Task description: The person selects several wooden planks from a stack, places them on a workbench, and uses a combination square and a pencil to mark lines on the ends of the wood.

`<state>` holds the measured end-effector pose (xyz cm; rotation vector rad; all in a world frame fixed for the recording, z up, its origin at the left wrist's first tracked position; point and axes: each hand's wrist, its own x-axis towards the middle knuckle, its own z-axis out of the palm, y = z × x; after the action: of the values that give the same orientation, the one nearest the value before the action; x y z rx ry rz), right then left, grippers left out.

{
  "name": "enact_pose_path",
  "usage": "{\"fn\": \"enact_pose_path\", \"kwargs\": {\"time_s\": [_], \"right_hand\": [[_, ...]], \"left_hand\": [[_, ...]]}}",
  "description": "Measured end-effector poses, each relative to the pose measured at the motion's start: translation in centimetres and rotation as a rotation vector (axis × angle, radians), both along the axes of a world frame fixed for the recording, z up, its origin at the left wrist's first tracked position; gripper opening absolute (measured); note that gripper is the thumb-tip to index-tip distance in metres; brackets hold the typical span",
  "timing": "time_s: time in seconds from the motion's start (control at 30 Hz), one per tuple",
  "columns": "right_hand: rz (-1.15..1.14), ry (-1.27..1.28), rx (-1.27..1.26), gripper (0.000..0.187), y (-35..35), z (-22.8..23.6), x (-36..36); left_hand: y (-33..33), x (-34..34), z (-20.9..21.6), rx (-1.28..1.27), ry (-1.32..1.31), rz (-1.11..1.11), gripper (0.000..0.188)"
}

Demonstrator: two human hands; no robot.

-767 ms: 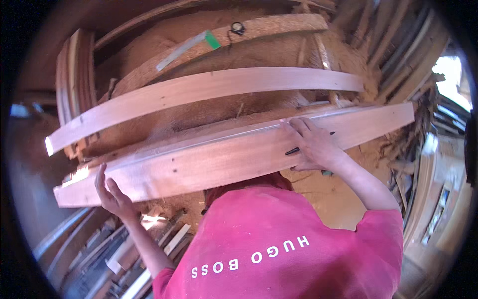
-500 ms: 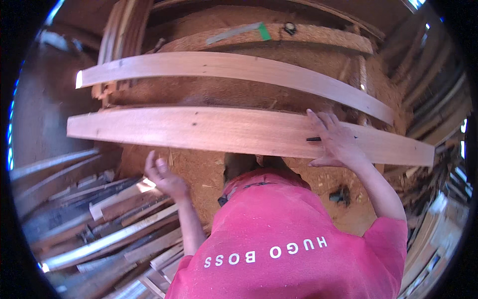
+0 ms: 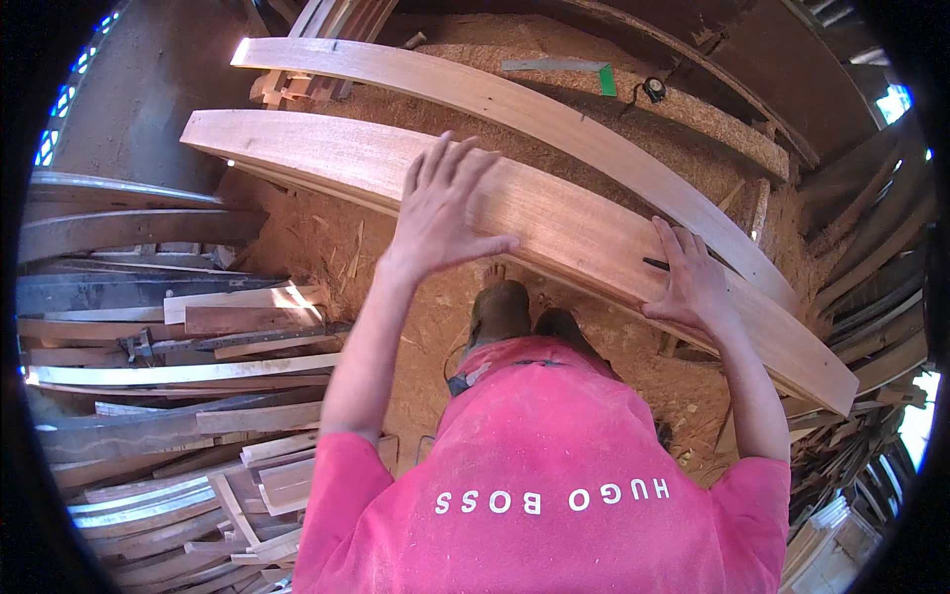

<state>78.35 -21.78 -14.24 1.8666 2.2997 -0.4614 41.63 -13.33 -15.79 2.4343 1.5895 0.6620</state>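
Now the wide-open left hand comes over the near edge of the board, so both can steady it, the half-curled right hand holding a dark pen.

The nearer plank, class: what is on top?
The plank has the right hand, with a dark pen, on it; the left hand is over it, contact unclear. Surface beneath them is hidden.

Head-worn fisheye view, looking steeply down past the pink shirt, close below, to the left hand and right hand near mid-frame; straight edges bow toward the border.
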Motion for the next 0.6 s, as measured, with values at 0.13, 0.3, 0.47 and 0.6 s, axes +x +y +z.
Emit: {"fn": "enact_pose_path", "kwargs": {"time_s": [0.13,0.3,0.47,0.6], "right_hand": [[-0.02,0.054,-0.043,0.124,0.3,0.3,-0.1],[-0.076,0.043,-0.116,0.127,0.6,1.3,-0.9],[-0.095,0.014,-0.104,0.128,0.6,1.6,-1.7],[-0.105,-0.02,-0.081,0.128,0.7,1.6,-1.9]], "left_hand": [[4.3,1.4,0.3,-0.189,0.28,-0.319,0.123],[6.4,1.8,-0.8,-0.297,0.337,-0.512,0.125],[7.4,1.9,-0.8,-0.28,0.342,-0.551,0.123],[7.9,2.1,-0.3,-0.337,0.414,-0.614,0.123]]}}
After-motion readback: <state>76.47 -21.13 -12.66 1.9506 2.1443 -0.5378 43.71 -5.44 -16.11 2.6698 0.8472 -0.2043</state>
